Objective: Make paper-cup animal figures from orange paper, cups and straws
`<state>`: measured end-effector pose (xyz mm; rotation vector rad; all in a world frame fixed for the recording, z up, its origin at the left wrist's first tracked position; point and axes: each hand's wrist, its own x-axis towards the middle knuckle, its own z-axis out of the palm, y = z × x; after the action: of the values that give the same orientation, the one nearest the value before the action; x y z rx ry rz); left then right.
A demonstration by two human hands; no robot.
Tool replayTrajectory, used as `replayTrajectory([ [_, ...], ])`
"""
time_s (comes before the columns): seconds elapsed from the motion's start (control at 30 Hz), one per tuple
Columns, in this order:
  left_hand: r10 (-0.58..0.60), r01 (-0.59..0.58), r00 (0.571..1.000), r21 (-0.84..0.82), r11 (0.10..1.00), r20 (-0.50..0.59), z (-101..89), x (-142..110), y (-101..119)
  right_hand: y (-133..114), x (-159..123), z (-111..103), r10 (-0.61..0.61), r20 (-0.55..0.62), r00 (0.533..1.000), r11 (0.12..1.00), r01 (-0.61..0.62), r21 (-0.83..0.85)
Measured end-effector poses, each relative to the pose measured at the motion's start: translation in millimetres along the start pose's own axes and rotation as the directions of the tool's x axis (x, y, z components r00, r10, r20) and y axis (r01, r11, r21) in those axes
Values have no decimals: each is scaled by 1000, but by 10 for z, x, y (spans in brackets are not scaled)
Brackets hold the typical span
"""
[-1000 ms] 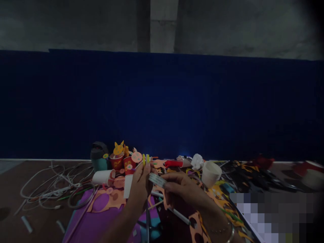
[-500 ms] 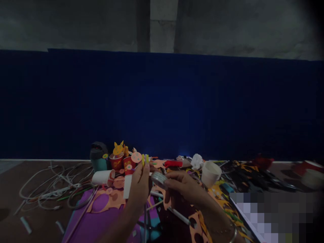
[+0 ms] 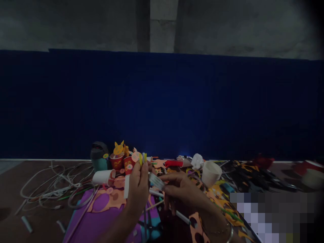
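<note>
My left hand [image 3: 138,180] is closed narrow, fingers pointing up, pinching the small yellow-edged pieces [image 3: 143,158] that stick out at twelve o'clock. My right hand [image 3: 183,189] is nearly shut at thumb and forefinger on the pale tape roll [image 3: 156,181], with its other fingers bent down below. Reading around my left hand, the white cables [image 3: 55,189] lie looped on the brown surface [image 3: 15,175] at nine o'clock, well apart from me. At ten o'clock come the dark-topped teal container [image 3: 99,165], then the tipped paper cup [image 3: 101,177] and the red cup [image 3: 116,163] with a yellow animal cutout [image 3: 118,148] at its top. The purple sheet [image 3: 98,224] spreads at seven to eight o'clock, partly under the peach cut-out sheet [image 3: 111,199] and my left forearm. From my right hand, the white tube [image 3: 183,217] slants below at six o'clock, the crumpled white tissue [image 3: 197,161] sits at one, the white cup [image 3: 211,173] at two, and the orange scraps [image 3: 220,199] at about four, partly hidden by my forearm. The yellow-edged pieces are at eleven o'clock from the tape roll, which is at three from my left hand, very near; I cannot tell whether they touch.
</note>
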<state>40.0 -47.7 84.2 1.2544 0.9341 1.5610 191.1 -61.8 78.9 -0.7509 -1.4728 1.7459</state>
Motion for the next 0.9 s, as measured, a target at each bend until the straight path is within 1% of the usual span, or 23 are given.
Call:
replayTrajectory([
  [0.1, -71, 72, 997, -64, 995, 16, 1, 14, 3, 25, 20, -4, -13, -18, 1000, 1000, 13, 1],
  [0.17, -79, 81, 997, -72, 994, 24, 8, 4, 10, 27, 28, 3, -20, -32, 999, 1000, 20, 0],
  [0.3, -27, 28, 999, -12, 1000, 35, 22, -34, 25, 2, 29, 41, -21, -50, 999, 1000, 21, 1],
  [0.4, 25, -26, 999, 59, 998, 30, 23, -58, 27, -18, 29, 76, -20, -89, 996, 999, 17, -30],
  [0.47, 55, -55, 998, 67, 996, 3, 18, -65, 25, -21, 34, 95, -19, -127, 992, 999, 13, -44],
  [0.53, 57, -55, 998, 31, 998, -37, 9, -58, 24, -12, 42, 109, -37, -171, 985, 999, 30, -43],
  [0.6, 12, -13, 998, -32, 999, -58, 3, -40, 20, 4, 49, 116, -55, -182, 982, 998, 49, -38],
  [0.67, -70, 64, 997, -122, 990, -43, 5, -16, 6, 26, 52, 116, -51, -145, 988, 999, 49, -18],
  [0.73, -177, 175, 984, -235, 956, 13, 16, 2, -19, 45, 54, 113, -35, -87, 996, 999, 37, 18],
  [0.8, -278, 294, 956, -305, 906, 97, 29, 12, -44, 57, 58, 110, -33, -50, 998, 998, 36, 56],
  [0.83, -307, 332, 943, -308, 892, 127, 33, 15, -52, 58, 61, 110, -37, -49, 998, 997, 40, 69],
  [0.87, -312, 338, 941, -286, 897, 134, 33, 18, -55, 55, 65, 109, -37, -56, 998, 996, 41, 75],
  [0.9, -291, 313, 949, -237, 920, 125, 29, 22, -53, 50, 70, 107, -34, -70, 997, 997, 39, 73],
])
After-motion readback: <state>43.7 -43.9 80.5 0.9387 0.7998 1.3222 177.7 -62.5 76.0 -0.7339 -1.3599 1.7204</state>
